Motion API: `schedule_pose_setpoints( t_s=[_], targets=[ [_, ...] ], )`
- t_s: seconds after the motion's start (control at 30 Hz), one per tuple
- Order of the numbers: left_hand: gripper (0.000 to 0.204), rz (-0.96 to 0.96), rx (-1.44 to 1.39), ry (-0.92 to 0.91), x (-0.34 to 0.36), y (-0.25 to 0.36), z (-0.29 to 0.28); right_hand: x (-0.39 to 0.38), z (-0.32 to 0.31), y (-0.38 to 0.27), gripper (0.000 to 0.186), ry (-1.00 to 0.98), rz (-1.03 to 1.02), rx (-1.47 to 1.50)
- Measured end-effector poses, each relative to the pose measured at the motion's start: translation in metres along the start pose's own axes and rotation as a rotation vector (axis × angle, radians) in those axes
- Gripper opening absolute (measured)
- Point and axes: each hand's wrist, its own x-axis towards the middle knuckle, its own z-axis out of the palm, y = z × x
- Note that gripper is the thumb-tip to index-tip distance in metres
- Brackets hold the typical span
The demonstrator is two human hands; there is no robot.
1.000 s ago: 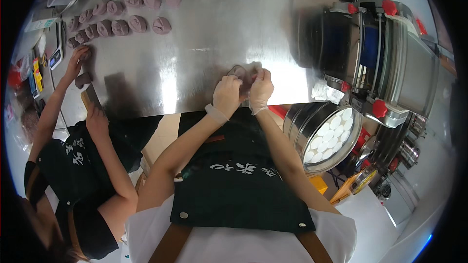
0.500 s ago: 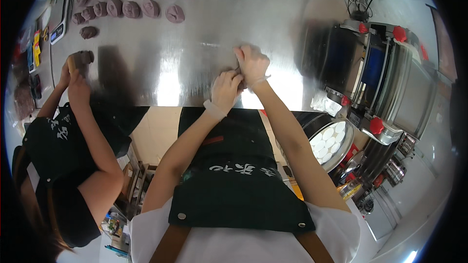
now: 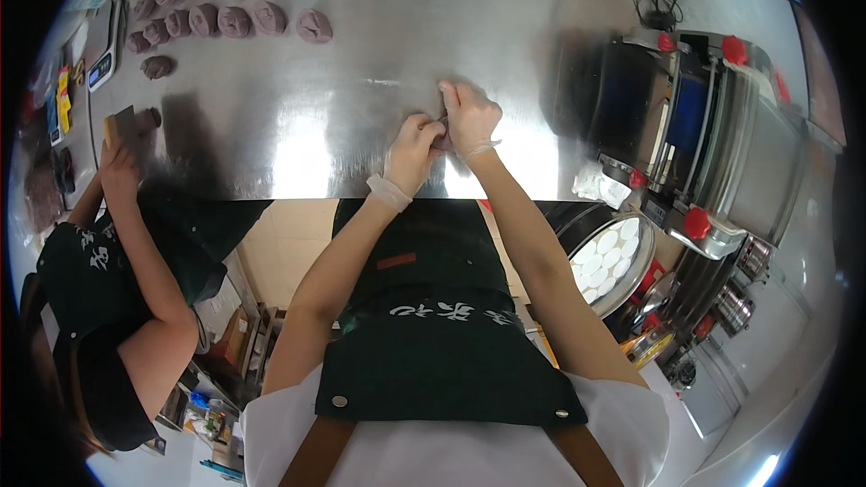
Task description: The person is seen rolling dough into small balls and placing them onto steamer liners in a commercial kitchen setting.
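Over the steel table, near its front edge, my left hand (image 3: 414,151) and my right hand (image 3: 473,119) meet with curled fingers. Between them they pinch a small piece of purple dough (image 3: 439,141), largely covered by the fingers. The right thumb points up and away from the dough. Clear plastic gloves are bunched at both wrists. Two rows of pinkish-purple dough pieces (image 3: 233,22) lie at the far left, with a darker dough piece (image 3: 156,67) just nearer.
At the left a co-worker holds a dough scraper (image 3: 133,123) beside another dark lump (image 3: 155,117). A digital scale (image 3: 101,69) stands behind. On the right is a roller machine (image 3: 695,117) with red knobs. Below it sits a round tray (image 3: 644,263) of white discs.
My left hand has shifted slightly up, and its fingers now press against the right hand's. The co-worker's hands and scraper have moved left, away from the dark lump.
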Motion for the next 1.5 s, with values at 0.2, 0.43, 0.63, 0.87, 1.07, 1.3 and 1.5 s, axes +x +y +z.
schedule_pose_setpoints(
  t_s=[0.2, 0.43, 0.63, 0.87, 1.07, 1.3, 1.5],
  targets=[
    [0.029, 0.103, 0.091, -0.121, 0.005, 0.000, 0.011, -0.024, -0.024, -0.017, 0.032, -0.045, 0.195, -0.056],
    [0.014, -0.539, -0.387, 0.037, -0.007, 0.011, 0.013, -0.016, -0.019, -0.003, 0.030, 0.066, 0.176, -0.070],
    [0.009, -0.168, -0.130, 0.126, -0.011, 0.031, 0.029, -0.040, -0.029, -0.007, 0.027, 0.046, 0.360, -0.080],
    [0.013, -0.237, -0.034, 0.169, 0.004, 0.037, 0.030, -0.034, -0.017, 0.014, 0.028, 0.174, 0.246, -0.120],
    [0.014, 0.262, 0.341, 0.054, -0.021, 0.028, 0.032, -0.052, -0.025, 0.007, 0.025, 0.089, 0.239, -0.103],
    [0.016, 0.008, 0.128, 0.016, 0.027, 0.033, 0.028, -0.046, -0.031, 0.016, 0.021, -0.003, 0.429, 0.074],
    [0.026, 0.251, 0.242, -0.267, 0.004, 0.021, 0.028, -0.043, -0.051, 0.015, 0.021, -0.141, 0.586, 0.119]
  ],
)
